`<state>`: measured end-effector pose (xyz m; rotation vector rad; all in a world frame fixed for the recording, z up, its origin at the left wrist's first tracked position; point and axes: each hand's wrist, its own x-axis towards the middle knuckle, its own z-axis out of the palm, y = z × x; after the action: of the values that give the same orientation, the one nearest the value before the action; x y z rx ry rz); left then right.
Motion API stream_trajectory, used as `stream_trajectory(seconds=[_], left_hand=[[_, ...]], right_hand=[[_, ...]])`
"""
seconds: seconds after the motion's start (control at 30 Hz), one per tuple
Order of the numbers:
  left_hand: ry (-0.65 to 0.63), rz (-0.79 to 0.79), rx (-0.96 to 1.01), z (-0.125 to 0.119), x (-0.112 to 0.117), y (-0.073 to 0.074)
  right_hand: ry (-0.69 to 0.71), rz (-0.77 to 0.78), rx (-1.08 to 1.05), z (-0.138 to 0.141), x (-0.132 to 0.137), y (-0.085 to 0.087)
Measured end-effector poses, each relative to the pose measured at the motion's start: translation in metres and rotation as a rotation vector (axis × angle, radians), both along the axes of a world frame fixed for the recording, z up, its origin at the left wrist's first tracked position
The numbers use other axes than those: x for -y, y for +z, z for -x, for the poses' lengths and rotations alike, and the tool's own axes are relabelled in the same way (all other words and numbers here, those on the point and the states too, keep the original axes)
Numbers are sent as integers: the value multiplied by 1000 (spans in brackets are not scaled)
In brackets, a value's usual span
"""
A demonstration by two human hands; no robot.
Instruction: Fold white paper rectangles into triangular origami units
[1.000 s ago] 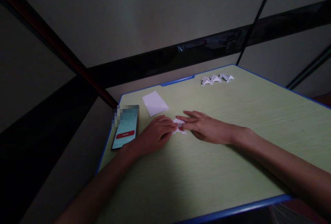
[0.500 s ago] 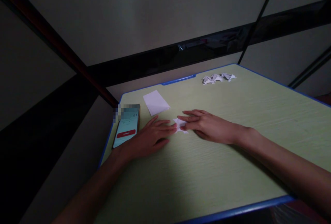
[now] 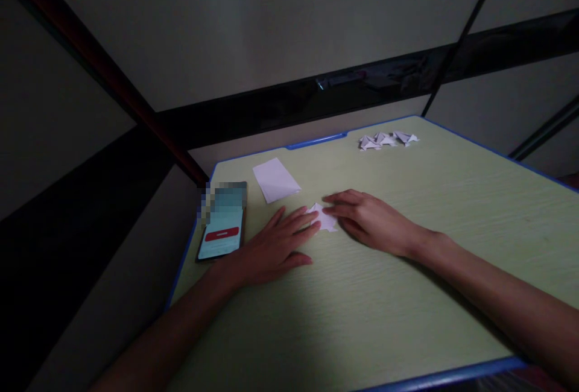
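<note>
A small white folded paper figure (image 3: 324, 219) lies flat on the table between my hands. My left hand (image 3: 281, 246) rests from the left with its fingers stretched out, the fingertips on the paper's left part. From the right, my right hand (image 3: 371, 218) lies with fingers extended, a fingertip touching the paper's right edge. Neither hand grips it. The fingertips cover parts of its left and right sides.
A stack of white paper (image 3: 275, 180) lies beyond my left hand. A phone (image 3: 222, 223) with a lit screen is at the table's left edge. Three folded paper frogs (image 3: 384, 139) stand in a row near the back edge of the table (image 3: 452, 199).
My left fingers have shifted right, further over the folded paper. My right fingers have drawn back toward its edge, so more of the paper shows. The view has tilted slightly.
</note>
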<state>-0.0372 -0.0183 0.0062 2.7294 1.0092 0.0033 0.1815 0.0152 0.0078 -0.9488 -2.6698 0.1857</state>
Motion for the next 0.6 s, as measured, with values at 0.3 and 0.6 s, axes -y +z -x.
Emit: stream_trajectory(seconds=[0.3, 0.6], left_hand=[[22, -69, -29, -8, 5, 3], [31, -65, 17, -15, 3, 2]], right_hand=[[-348, 118, -91, 12, 7, -5], [-337, 359, -417, 18, 5, -9]])
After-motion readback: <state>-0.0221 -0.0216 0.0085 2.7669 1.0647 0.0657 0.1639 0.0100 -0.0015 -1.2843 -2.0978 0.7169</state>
